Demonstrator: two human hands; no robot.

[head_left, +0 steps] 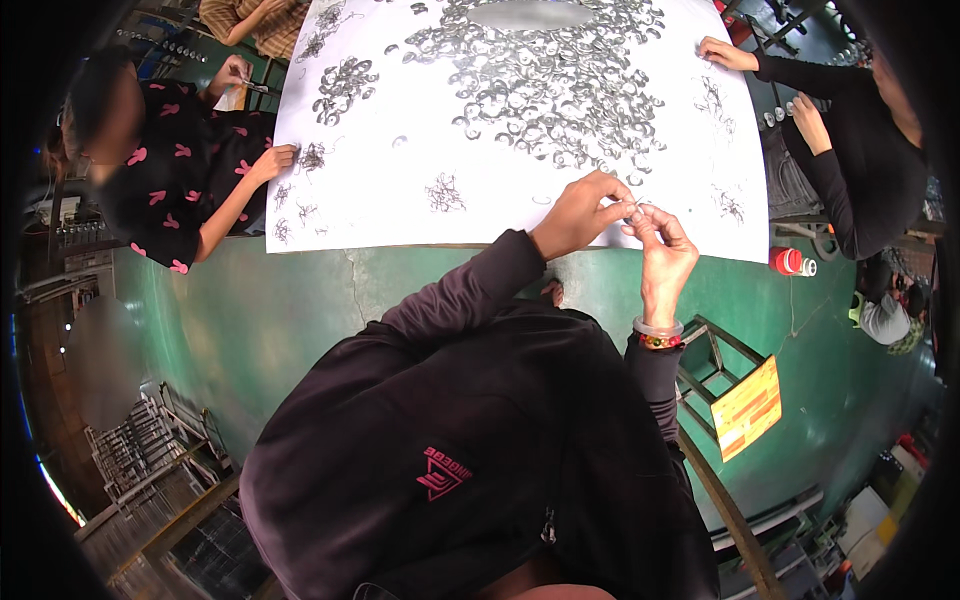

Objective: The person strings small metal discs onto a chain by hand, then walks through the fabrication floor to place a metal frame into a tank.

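Note:
My left hand (588, 215) and my right hand (664, 248) meet over the near edge of the white table (390, 205), fingertips pinched together. Between them is a small grey metal piece (631, 217); its exact shape is mostly hidden by the fingers. Just beyond my hands spreads a large heap of small ring-like metal parts (560, 90). To the left of my hands lies a small tangle of thin dark curled strips (445, 193). A bracelet (658, 335) circles my right wrist.
Co-workers sit at the left (180, 170) and right (850, 130) sides, hands near the table. More dark curled scraps (312, 156) and a smaller heap of parts (343, 90) lie on the left. A red container (786, 261) is beside the right corner; a wooden-topped stool (748, 408) stands behind right.

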